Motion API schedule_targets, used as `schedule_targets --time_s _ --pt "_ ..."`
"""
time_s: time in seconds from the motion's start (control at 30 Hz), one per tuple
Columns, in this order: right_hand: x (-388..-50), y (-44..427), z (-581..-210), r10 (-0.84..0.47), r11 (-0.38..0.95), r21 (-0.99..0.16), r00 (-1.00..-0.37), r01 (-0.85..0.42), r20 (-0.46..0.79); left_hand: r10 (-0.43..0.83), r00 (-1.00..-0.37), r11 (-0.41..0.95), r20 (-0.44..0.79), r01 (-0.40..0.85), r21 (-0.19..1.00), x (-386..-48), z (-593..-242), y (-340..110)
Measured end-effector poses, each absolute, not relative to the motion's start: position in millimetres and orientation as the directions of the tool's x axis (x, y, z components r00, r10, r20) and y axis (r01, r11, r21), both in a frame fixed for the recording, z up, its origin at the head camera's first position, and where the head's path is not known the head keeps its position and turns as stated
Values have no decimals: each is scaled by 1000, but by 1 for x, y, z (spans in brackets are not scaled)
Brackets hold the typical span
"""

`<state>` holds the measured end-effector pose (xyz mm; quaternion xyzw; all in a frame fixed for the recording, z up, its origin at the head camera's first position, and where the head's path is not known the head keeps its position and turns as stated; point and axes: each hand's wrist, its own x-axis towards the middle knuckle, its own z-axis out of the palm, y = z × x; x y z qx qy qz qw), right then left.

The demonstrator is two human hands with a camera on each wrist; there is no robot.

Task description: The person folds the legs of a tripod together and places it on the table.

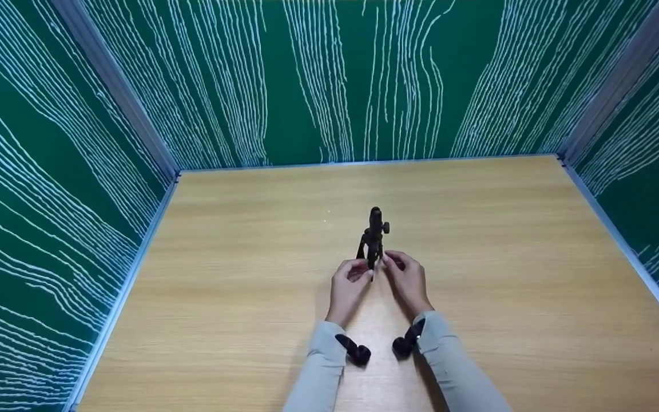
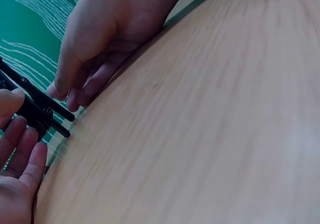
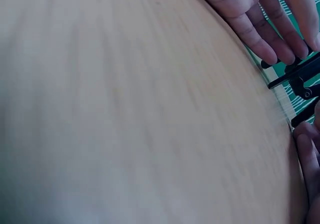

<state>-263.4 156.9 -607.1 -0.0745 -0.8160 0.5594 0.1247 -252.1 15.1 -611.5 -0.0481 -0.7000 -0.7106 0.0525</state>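
Note:
A black mini tripod with a side knob stands slightly tilted in front of both hands, its legs partly spread. My left hand pinches its near leg between thumb and fingers. On the other side, my right hand has thumb and forefinger at another leg and appears to grip it. In the left wrist view, two leg ends of the tripod point toward the camera between the hands. The right wrist view catches the tripod at its right edge, partly cut off.
The hands work over a wooden table. Green panels with white wavy lines enclose its back and both sides, with a metal strip along the left edge. Black wrist cameras sit on the inner side of both sleeves.

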Motion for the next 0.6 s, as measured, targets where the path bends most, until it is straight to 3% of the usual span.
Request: schedule_targets --time_s 0.37,0.6 --pt "-273 161 -610 171 426 -900 -968 -94 181 56 -979 7 194 195 981 -239 -580 16" --pt "-274 159 -612 178 421 -900 -963 -111 202 25 -982 19 188 189 982 -254 -609 18"
